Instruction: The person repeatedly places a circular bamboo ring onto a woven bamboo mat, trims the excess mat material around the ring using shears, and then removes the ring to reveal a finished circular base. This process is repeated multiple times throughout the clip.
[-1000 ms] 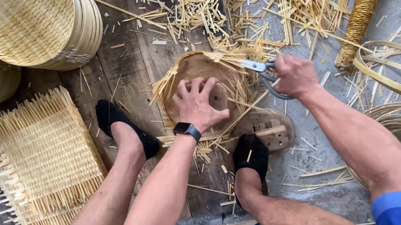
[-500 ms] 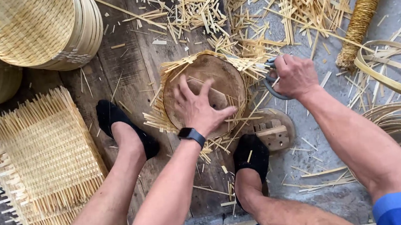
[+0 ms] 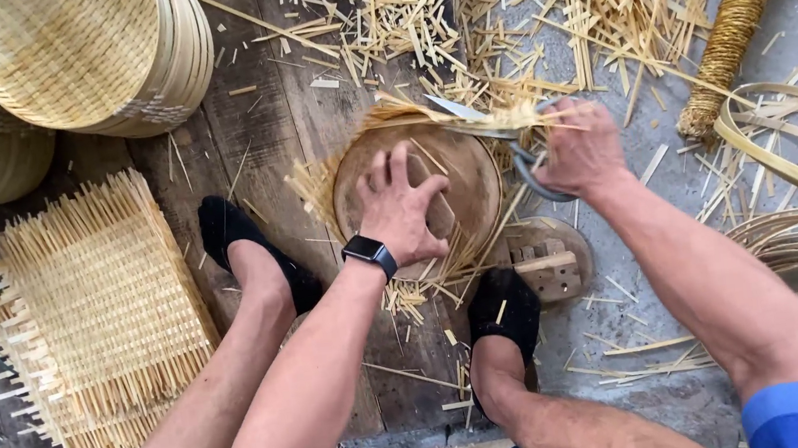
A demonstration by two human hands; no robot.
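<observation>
My left hand (image 3: 405, 208), a black watch on its wrist, presses flat with spread fingers on a round wooden disc (image 3: 469, 181) that pins a woven bamboo mat underneath. Loose strip ends stick out around the disc's rim. My right hand (image 3: 579, 148) grips large metal shears (image 3: 494, 133), blades lying across the strip ends at the disc's upper right edge. My two feet in black socks rest either side of the disc.
A stack of finished round baskets (image 3: 89, 54) stands at the upper left. A pile of square woven mats (image 3: 94, 314) lies left. Cut bamboo scraps (image 3: 574, 4) litter the floor above. A coiled rope bundle (image 3: 736, 15) and bent bamboo strips (image 3: 792, 159) lie right. A small wooden block (image 3: 549, 267) sits by my right foot.
The disc and mat have been turned under my left hand. My right hand has brought the shears back over the top edge, blades now lying across the protruding strips.
</observation>
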